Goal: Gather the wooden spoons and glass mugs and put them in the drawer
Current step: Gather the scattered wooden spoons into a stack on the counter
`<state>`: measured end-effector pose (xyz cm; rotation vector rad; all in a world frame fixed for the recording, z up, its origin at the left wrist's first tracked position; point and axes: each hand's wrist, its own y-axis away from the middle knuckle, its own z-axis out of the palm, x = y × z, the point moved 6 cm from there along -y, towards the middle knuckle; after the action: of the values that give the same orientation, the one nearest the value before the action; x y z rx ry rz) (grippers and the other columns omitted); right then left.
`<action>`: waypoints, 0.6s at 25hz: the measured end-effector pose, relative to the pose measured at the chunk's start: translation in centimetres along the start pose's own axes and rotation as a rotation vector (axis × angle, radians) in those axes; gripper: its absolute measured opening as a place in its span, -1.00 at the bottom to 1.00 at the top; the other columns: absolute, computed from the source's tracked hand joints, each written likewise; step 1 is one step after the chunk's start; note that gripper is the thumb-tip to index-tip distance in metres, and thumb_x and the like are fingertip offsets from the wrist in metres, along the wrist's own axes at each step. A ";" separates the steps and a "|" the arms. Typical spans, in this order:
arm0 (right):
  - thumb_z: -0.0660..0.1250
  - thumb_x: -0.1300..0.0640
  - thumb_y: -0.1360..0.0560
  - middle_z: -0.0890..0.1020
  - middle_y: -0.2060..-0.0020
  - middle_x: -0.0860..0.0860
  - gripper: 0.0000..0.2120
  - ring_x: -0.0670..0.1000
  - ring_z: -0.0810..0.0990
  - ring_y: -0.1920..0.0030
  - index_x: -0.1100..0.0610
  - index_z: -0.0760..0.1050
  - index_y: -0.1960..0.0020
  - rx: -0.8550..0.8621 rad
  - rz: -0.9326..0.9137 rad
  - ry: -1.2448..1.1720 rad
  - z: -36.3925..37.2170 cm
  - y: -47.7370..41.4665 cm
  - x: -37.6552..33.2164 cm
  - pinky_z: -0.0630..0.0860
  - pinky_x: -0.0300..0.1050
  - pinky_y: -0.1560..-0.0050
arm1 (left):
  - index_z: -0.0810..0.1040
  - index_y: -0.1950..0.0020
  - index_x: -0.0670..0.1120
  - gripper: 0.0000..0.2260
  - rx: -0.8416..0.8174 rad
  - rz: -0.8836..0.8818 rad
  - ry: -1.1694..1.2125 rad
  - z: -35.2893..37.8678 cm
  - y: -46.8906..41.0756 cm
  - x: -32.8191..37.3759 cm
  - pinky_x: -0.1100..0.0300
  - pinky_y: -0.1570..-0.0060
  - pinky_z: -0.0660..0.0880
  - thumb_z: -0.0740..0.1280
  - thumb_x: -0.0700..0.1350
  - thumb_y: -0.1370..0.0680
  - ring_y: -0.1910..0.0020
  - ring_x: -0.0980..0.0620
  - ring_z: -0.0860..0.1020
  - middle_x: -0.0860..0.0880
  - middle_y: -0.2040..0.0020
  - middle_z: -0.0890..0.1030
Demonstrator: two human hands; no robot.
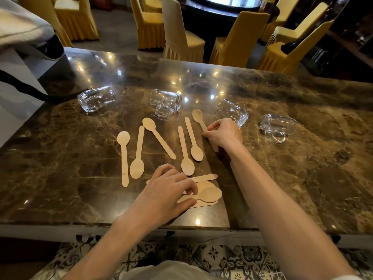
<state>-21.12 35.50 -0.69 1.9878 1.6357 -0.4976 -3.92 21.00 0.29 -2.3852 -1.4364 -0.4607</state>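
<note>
Loosely, left hand (161, 190), right hand (225, 134) around spoons (211, 194)

counter (302, 162): was glossy brown marble, lamp glints upper centre | top of frame: yellow-skirted chairs (149, 23) ringed dark round table (210, 11) | bottom: patterned tiled floor (232, 257)

Both forearms (282, 199) bare, from wrist back past the near edge of the table (60, 227). Left hand (167, 190) and right hand (225, 133) bare as well. Below the table edge, centre: my shirt (171, 269), pale grey-white, plain cloth. Below the edge, far right: sliver of pale sleeve (352, 277) on my right arm.
</note>
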 end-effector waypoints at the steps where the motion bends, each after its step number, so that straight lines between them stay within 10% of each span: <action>1: 0.49 0.02 -0.36 0.67 0.19 -0.05 -0.87 -0.02 0.62 0.08 -0.05 0.54 0.28 0.006 -0.014 -0.060 -0.4 0.2 0.2 0.55 -0.05 0.11 | 0.53 -0.12 0.16 -0.77 0.008 0.001 0.010 -0.1 0.0 -0.1 0.27 -0.34 -0.05 0.25 0.17 -0.52 -0.12 0.19 0.46 0.19 -0.05 0.58; 8: 0.51 0.11 -0.35 0.66 0.32 0.00 -0.85 -0.19 0.63 0.35 0.07 0.60 0.12 -0.050 -0.172 -0.496 -3.9 3.9 -0.1 0.53 -0.35 0.40 | 0.59 -0.03 0.08 -0.77 0.145 -0.032 0.167 -1.8 0.6 -0.9 0.13 -0.23 0.33 0.30 0.15 -0.47 0.02 0.18 0.51 0.16 0.08 0.61; 15: 0.50 0.09 -0.35 0.66 0.28 -0.09 -0.85 -0.23 0.59 0.28 0.06 0.61 0.10 -0.086 -0.325 -0.416 -5.1 8.2 -0.9 0.47 -0.45 0.30 | 0.56 0.06 0.12 -0.90 0.458 -0.449 0.168 -6.5 2.8 -9.1 0.23 0.24 0.44 0.35 0.06 -0.45 0.20 0.21 0.50 0.15 0.18 0.57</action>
<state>-13.48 36.63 5.19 1.4378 1.6755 -0.8785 -6.16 9.81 1.88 -1.6351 -1.7723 -0.3720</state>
